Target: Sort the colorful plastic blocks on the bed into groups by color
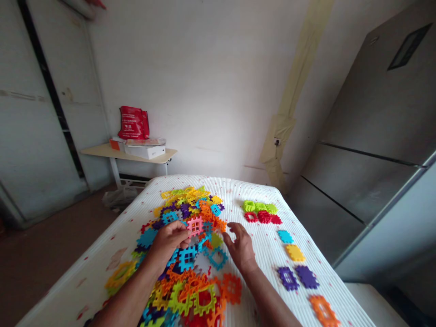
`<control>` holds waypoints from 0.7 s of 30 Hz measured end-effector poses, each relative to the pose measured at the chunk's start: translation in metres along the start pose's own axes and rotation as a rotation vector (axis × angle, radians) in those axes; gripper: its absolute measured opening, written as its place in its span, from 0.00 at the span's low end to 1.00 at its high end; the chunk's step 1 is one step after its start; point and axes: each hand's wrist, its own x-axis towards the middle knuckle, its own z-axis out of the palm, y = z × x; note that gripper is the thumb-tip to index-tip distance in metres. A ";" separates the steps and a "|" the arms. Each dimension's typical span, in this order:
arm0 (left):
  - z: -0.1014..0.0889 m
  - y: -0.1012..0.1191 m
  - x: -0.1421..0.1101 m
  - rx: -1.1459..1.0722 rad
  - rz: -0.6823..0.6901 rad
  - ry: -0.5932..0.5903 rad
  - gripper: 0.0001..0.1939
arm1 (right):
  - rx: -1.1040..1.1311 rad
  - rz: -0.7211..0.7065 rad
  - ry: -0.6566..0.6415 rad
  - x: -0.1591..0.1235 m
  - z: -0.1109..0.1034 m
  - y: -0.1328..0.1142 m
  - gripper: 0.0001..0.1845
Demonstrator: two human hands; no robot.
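Note:
Between the thumb and fingers of my left hand (173,235) is a pink interlocking plastic tile (195,226) with a window-like grid in its middle. It is held above a large heap of mixed tiles. My right hand (240,245) hovers at the heap's right side, fingers apart and curved, with nothing in it. Near the hands in the heap lie a blue window tile (188,258), a blue frame tile (218,258) and several orange tiles (208,212). Closer to me are a lime frame tile (205,300) and an orange window tile (231,289).
On the table's right lie sorted groups: lime tiles (260,208), red tiles (265,217), a blue tile (285,236), a yellow tile (294,252), purple tiles (307,277) and an orange tile (324,311). A side table (136,156) with a red bag (133,122) stands behind; a refrigerator (368,150) stands right.

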 end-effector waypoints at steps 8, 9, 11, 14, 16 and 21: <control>0.025 0.005 -0.009 -0.072 -0.007 -0.048 0.17 | 0.214 -0.035 -0.040 -0.010 0.016 -0.063 0.21; 0.026 0.005 -0.010 -0.073 -0.014 -0.051 0.17 | 0.213 -0.018 -0.029 -0.011 0.017 -0.062 0.21; 0.028 0.004 -0.011 -0.075 -0.026 -0.061 0.17 | 0.232 0.003 -0.009 -0.012 0.019 -0.059 0.21; 0.031 0.001 -0.012 -0.075 -0.035 -0.074 0.18 | 0.268 0.006 0.018 -0.014 0.023 -0.055 0.21; 0.033 0.001 -0.013 -0.072 -0.033 -0.092 0.18 | 0.270 0.004 0.028 -0.014 0.025 -0.054 0.21; 0.024 0.009 -0.016 0.052 -0.016 -0.105 0.22 | 0.185 0.014 0.069 0.005 0.007 -0.033 0.21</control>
